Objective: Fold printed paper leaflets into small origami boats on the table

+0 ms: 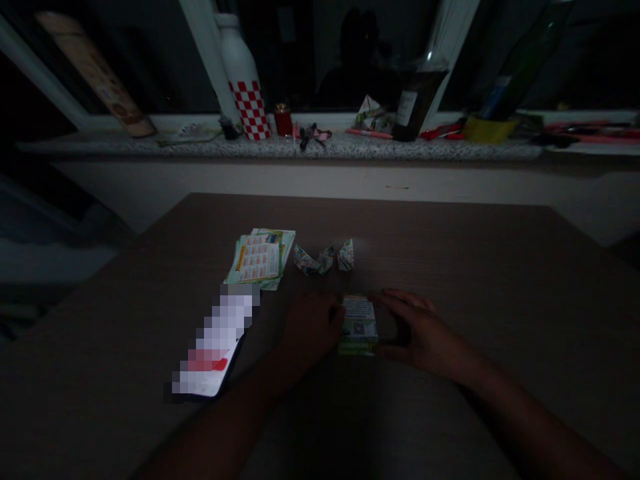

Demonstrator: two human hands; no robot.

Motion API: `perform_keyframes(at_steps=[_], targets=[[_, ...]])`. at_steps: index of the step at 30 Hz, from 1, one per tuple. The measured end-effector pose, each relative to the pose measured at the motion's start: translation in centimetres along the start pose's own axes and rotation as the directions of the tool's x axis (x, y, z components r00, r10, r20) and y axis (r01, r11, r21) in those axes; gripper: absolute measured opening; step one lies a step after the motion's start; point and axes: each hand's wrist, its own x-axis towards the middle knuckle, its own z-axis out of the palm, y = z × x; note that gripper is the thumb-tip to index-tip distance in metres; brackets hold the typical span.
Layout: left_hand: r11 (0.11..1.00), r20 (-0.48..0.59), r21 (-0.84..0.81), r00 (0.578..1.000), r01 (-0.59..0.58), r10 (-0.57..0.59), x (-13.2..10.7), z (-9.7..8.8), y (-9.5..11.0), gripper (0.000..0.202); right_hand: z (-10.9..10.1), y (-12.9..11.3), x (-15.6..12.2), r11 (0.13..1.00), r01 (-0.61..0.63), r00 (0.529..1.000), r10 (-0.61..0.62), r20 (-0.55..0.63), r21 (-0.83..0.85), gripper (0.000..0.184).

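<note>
A small folded printed paper [358, 325] lies on the brown table [450, 253] in front of me. My left hand [310, 328] presses on its left edge with curled fingers. My right hand [417, 325] holds its right edge, fingers bent around it. Just beyond, two small folded paper figures [323, 258] sit on the table. To their left lies a stack of printed leaflets [260, 259]. The scene is very dark, so finger detail is faint.
A phone [213, 353] lies at my left forearm. On the stone windowsill [320, 148] stand a red-and-white checked bottle [245, 80], a small red jar [283, 120], a dark wine bottle [417, 93], a green bottle [520, 67] and scattered small items.
</note>
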Motion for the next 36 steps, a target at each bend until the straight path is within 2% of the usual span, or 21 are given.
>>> perform_keyframes(at_steps=[3, 6, 8, 11, 14, 17, 22, 24, 26, 29, 33, 34, 36], targets=[[1.0, -0.023, -0.023, 1.0, -0.007, 0.006, 0.0, 0.2, -0.2, 0.022, 0.0, 0.0, 0.0, 1.0, 0.005, 1.0, -0.005, -0.007, -0.002, 0.085], [0.992, -0.05, -0.125, 0.998, 0.019, -0.026, 0.0, 0.3, -0.5, 0.022, 0.2, 0.3, 0.1, 0.999, 0.011, 0.998, -0.009, -0.068, 0.037, 0.085], [0.96, -0.057, -0.276, 0.996, 0.05, -0.068, 0.0, 0.2, -0.5, 0.024, 0.3, 0.5, 0.3, 0.995, 0.006, 0.991, 0.007, -0.133, 0.101, 0.075], [0.847, -0.086, -0.529, 0.99, 0.049, -0.111, -0.2, -0.1, -0.2, 0.025, 0.4, 0.5, 0.5, 0.967, 0.002, 0.975, 0.054, -0.218, 0.253, 0.056], [0.764, -0.09, -0.644, 0.989, 0.031, -0.115, -0.7, -0.5, 0.4, 0.025, 0.2, -0.1, 0.4, 0.906, -0.027, 0.956, 0.148, -0.255, 0.423, 0.035], [0.75, -0.121, -0.66, 0.991, -0.038, -0.056, -1.2, -0.8, 0.7, 0.021, 0.0, -0.9, 0.2, 0.835, -0.068, 0.938, 0.241, -0.251, 0.547, 0.022], [0.787, -0.276, -0.57, 0.957, -0.238, 0.09, -1.5, -0.7, 0.5, 0.019, -0.5, -1.4, -0.1, 0.72, -0.048, 0.907, 0.322, -0.271, 0.693, 0.025], [0.787, -0.272, -0.538, 0.946, -0.302, 0.177, -1.5, -0.6, 0.4, 0.019, -0.6, -1.4, -0.1, 0.703, -0.067, 0.893, 0.359, -0.272, 0.708, 0.023], [0.807, -0.238, -0.506, 0.948, -0.305, 0.209, -1.5, -0.5, 0.4, 0.017, -0.4, -1.4, 0.0, 0.714, -0.075, 0.878, 0.378, -0.293, 0.696, 0.019], [0.828, -0.201, -0.519, 0.972, -0.213, 0.125, -1.4, -0.2, 0.6, 0.016, 0.0, -1.5, -0.1, 0.726, -0.011, 0.876, 0.338, -0.344, 0.687, 0.023], [0.753, -0.2, -0.646, 0.98, -0.125, -0.009, -1.2, 0.2, 0.8, 0.054, 0.2, -2.0, -0.3, 0.798, 0.062, 0.919, 0.189, -0.346, 0.6, 0.031], [0.73, -0.186, -0.675, 0.982, -0.106, -0.029, -1.1, 0.3, 0.8, 0.056, 0.2, -2.2, -0.3, 0.82, 0.071, 0.927, 0.156, -0.342, 0.568, 0.032], [0.695, -0.138, -0.716, 0.989, -0.066, -0.049, -1.0, 0.3, 0.8, 0.043, 0.1, -2.4, -0.2, 0.845, 0.08, 0.937, 0.117, -0.329, 0.528, 0.034]])
